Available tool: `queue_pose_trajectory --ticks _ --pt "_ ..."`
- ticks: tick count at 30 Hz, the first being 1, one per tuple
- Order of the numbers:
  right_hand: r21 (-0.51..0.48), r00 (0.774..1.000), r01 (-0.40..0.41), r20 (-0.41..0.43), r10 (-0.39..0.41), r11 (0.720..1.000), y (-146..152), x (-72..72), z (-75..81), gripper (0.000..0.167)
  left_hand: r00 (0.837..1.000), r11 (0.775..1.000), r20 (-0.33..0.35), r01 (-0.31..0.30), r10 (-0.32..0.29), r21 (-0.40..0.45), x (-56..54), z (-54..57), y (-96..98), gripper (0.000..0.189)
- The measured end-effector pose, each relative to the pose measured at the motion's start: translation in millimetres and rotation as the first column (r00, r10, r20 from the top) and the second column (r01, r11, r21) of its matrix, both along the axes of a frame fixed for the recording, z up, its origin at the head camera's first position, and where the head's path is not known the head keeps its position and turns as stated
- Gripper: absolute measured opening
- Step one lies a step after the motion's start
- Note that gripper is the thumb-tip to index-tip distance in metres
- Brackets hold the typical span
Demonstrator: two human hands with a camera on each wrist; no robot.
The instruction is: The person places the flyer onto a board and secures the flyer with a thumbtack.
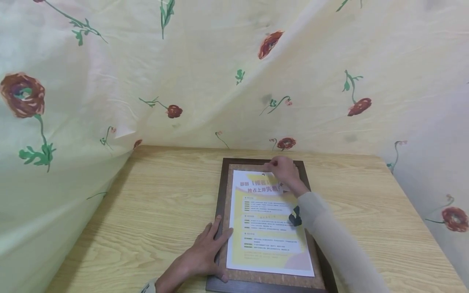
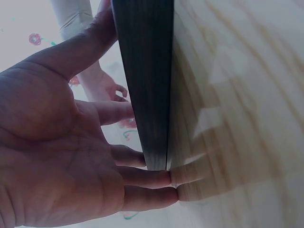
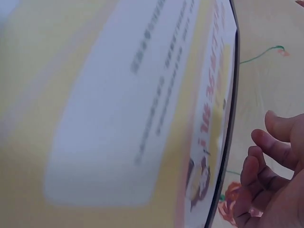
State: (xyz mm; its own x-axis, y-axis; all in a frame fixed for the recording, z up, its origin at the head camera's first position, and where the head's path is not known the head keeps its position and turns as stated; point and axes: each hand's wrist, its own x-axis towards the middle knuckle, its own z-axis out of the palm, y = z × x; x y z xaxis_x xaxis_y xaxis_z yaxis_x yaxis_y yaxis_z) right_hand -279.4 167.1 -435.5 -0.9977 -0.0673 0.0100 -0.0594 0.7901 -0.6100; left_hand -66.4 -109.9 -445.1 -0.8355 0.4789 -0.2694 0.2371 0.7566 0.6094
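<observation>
A cork board (image 1: 269, 278) in a dark frame (image 1: 223, 183) lies on the table, bearing a printed yellow and white poster (image 1: 269, 228). One small shiny pin head (image 1: 263, 174) shows at the poster's top middle. My left hand (image 1: 201, 254) rests spread on the frame's left side; in the left wrist view, its fingers (image 2: 147, 176) reach along the frame's outer edge. Over the board's top edge is my right hand (image 1: 285, 169), covering part of the poster's heading. The right wrist view shows that hand (image 3: 273, 166) with loosely bent fingers, thumb and index apart, nothing between them.
The light wood-grain table (image 1: 157, 195) extends on both sides of the board. Floral cloth (image 1: 205, 81) hangs behind and along both sides, close to the board's top edge. A dark strap piece (image 1: 295, 216) sits by the right sleeve, over the poster.
</observation>
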Motion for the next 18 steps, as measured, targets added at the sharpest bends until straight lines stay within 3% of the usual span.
queue_pose_trajectory --ticks 10,18 --pt "0.029 1.0 -0.009 0.014 0.008 1.0 13.9 9.2 13.9 0.025 1.0 1.0 -0.011 0.007 -0.007 0.001 0.8 1.2 -0.5 0.12" --pt "0.064 1.0 -0.001 -0.008 0.002 0.998 18.4 13.8 14.8 0.025 1.0 1.0 -0.022 0.009 -0.009 -0.003 1.7 1.6 0.1 0.12"
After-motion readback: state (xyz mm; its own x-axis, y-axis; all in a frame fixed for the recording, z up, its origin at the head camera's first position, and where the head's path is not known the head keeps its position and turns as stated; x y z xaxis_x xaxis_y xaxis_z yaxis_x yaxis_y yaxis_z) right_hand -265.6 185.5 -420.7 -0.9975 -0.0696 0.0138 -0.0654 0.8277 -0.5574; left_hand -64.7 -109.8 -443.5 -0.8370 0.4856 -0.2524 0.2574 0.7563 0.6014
